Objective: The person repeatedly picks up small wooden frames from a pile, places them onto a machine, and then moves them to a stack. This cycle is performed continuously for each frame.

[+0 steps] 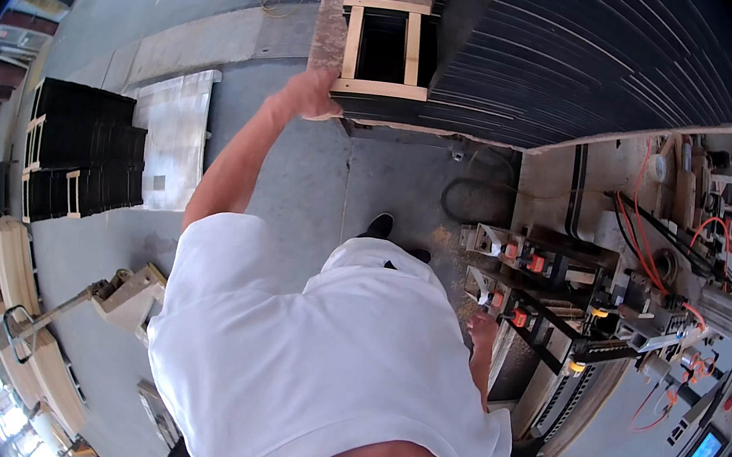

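Note:
My left hand (pixel 314 94) is stretched forward to the near left corner of a light wood frame (pixel 378 89). Its fingers close around that corner, partly hidden from above. The frame is rectangular with a dark opening and lies on black boards at the left end of a long black stack (pixel 533 57). Low beside my right hip, my right hand (pixel 482 329) hangs close to a machine with red and black clamps (pixel 531 295). My shirt and arm hide part of it, and whether its fingers hold anything is unclear.
Black boxes with light wood edges (pixel 87 156) are piled at the left beside a pale board (pixel 178 137). Long planks (pixel 43 362) lie at the lower left. Orange hoses (pixel 639 235) and a control panel with a screen (pixel 701 455) stand at the right.

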The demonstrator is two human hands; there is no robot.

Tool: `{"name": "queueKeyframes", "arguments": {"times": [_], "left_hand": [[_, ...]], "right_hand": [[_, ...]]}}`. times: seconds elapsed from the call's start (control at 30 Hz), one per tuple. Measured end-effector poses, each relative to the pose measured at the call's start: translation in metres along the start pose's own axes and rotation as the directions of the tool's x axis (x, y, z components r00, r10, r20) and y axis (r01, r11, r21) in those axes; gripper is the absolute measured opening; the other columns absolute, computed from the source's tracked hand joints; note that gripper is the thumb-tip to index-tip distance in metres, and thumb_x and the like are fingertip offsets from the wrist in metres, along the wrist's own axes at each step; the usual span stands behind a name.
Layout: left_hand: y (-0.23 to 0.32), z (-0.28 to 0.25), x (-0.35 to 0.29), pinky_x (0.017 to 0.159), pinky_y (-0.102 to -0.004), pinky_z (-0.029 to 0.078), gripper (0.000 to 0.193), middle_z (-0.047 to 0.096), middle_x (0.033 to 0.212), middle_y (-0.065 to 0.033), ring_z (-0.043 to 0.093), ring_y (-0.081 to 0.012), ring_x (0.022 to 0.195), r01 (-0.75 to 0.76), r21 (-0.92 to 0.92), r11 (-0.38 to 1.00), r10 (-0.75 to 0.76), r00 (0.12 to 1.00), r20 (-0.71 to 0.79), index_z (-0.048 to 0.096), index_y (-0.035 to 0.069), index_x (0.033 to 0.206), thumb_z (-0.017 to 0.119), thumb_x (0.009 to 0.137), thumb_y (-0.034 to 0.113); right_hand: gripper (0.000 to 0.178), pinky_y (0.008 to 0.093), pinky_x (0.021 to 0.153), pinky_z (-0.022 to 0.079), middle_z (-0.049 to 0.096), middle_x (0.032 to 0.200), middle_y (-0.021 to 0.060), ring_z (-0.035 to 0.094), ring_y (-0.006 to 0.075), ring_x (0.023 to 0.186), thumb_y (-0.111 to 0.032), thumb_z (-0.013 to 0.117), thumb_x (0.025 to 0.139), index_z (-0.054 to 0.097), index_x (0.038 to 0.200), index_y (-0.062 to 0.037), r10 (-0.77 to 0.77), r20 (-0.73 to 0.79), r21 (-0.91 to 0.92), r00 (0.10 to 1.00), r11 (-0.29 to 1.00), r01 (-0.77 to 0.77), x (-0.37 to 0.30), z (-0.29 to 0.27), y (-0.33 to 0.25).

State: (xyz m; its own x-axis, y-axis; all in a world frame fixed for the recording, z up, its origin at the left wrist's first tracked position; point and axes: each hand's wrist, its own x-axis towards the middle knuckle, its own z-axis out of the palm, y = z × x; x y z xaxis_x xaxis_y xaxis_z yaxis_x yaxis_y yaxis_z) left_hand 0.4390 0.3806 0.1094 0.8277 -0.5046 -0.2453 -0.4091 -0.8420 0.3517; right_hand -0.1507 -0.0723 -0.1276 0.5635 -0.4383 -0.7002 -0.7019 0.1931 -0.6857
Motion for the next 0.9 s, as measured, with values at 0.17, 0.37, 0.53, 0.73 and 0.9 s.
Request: {"name": "queueKeyframes", "arguments": {"times": [0.17,0.37,0.53,0.73,0.9], "left_hand": [[0.001,0.017,0.0,0.077,-0.0455,0.05,0.034,0.066,0.094,-0.0187,0.062,-0.0373,0.092,0.056,0.12,0.991,-0.049,0.997,-0.062,0.06,0.005,0.1,0.073,0.072,0.02],[0.004,0.024,0.015,0.075,-0.0457,0.049,0.04,0.066,0.092,-0.0198,0.062,-0.038,0.092,0.046,0.183,0.982,-0.03,0.996,-0.088,0.061,0.005,0.096,0.076,0.069,0.03],[-0.037,0.054,0.016,0.084,-0.0429,0.048,0.075,0.06,0.111,-0.0228,0.058,-0.0366,0.105,-0.212,-0.012,0.977,0.204,0.956,-0.213,0.047,-0.001,0.123,0.082,0.065,0.031],[-0.063,0.099,-0.016,0.048,-0.0418,0.051,0.052,0.063,0.08,-0.0107,0.059,-0.0234,0.056,0.494,-0.175,0.851,-0.381,0.812,0.442,0.057,-0.005,0.109,0.079,0.072,0.025],[-0.002,0.243,-0.085,0.063,-0.0414,0.057,0.029,0.064,0.083,-0.0084,0.064,-0.0225,0.07,0.597,0.152,0.788,-0.438,0.37,0.819,0.062,0.007,0.089,0.073,0.08,0.032]], "right_hand": [[0.013,0.0306,0.06,0.05,0.067,0.07,0.0085,0.064,0.0149,0.062,-0.012,0.063,0.076,0.069,0.082,-0.0022,0.019,-0.19,-0.167,0.982,0.985,-0.052,-0.012,0.032,-0.005],[0.005,0.0351,0.057,0.048,0.061,0.065,0.0074,0.06,0.0232,0.061,-0.007,0.059,0.078,0.064,0.076,-0.0052,-0.4,-0.085,-0.621,0.913,0.738,0.265,-0.043,0.042,0.006],[0.006,0.0393,0.063,0.047,0.061,0.073,0.015,0.061,0.033,0.071,-0.009,0.058,0.073,0.062,0.074,-0.0035,-0.562,-0.077,-0.707,0.823,0.613,0.353,-0.072,0.017,-0.014],[0.023,0.0367,0.075,0.052,0.068,0.09,0.015,0.065,0.0325,0.084,-0.014,0.068,0.077,0.064,0.097,-0.0034,-0.293,-0.688,-0.265,0.664,0.953,0.145,-0.196,-0.032,-0.089],[0.031,0.0392,0.085,0.048,0.064,0.104,0.0171,0.061,0.0333,0.098,-0.009,0.069,0.078,0.06,0.107,-0.0065,-0.413,-0.842,-0.446,0.346,0.895,-0.018,-0.324,-0.082,-0.085]]}}
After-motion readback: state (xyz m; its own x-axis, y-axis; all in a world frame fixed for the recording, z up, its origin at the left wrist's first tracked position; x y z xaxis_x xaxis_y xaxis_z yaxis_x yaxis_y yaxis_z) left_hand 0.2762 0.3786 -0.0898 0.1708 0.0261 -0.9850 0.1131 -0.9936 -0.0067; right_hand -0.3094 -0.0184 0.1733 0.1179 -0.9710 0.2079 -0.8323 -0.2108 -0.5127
